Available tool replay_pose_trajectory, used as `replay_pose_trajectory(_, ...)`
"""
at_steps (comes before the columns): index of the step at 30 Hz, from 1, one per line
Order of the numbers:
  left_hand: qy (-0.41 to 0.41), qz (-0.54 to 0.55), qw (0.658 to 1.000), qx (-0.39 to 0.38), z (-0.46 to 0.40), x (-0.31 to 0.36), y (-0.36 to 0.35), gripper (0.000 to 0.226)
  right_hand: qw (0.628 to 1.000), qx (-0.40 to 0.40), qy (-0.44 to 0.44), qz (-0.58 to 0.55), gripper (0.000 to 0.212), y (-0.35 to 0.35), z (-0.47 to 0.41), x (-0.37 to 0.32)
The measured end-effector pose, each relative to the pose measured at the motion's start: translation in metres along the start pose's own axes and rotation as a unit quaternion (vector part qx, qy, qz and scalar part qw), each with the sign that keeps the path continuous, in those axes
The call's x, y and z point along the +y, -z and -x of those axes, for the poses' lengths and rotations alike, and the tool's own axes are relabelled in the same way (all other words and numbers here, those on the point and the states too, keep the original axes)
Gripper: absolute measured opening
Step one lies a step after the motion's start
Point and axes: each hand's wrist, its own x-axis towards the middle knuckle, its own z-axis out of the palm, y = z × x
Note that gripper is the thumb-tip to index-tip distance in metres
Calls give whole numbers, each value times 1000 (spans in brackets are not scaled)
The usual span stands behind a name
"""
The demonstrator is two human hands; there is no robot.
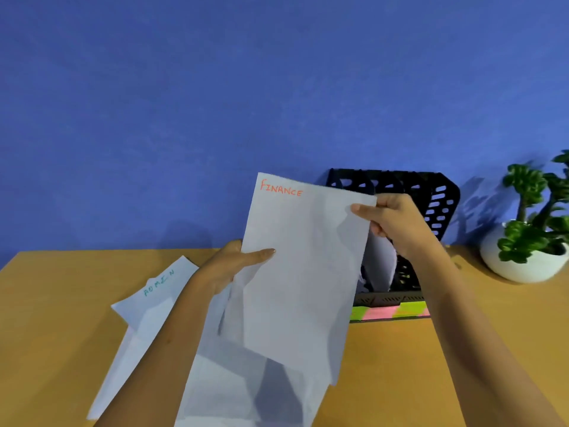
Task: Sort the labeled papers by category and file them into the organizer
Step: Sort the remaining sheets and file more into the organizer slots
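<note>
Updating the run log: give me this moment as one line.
left hand: holds finance sheet edge | right hand: holds its top corner | admin sheet: on desk | organizer: behind sheet

Blue wall (184, 103) behind a seemingly wooden desk (61, 303).

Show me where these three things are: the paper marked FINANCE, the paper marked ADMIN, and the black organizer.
FINANCE paper (303, 272): head view, on the blank middle of the sheet.
ADMIN paper (154, 298): head view, just below the green lettering.
black organizer (438, 200): head view, on its perforated right side wall.
</note>
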Motion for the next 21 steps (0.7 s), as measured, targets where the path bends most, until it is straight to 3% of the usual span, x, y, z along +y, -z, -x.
replay_pose_trajectory(8, 4, 12, 1000, 18, -14, -10, -78, 27, 984, 154, 39, -83, 54, 124, 7, 2)
replay_pose_trajectory(13, -8, 13, 999, 28, -27, -7, -115, 14, 976, 198, 63, -59, 41, 183, 15, 25)
replay_pose_trajectory(17, -13, -20, 999, 45, -34, -7, -136, 16, 976, 202, 76, -21, 23, 214, 23, 36)
replay_pose_trajectory(21, -11, -20, 998, 55, -41, -11, -156, 11, 973, 205, 98, 46, 21, 239, 31, 29)
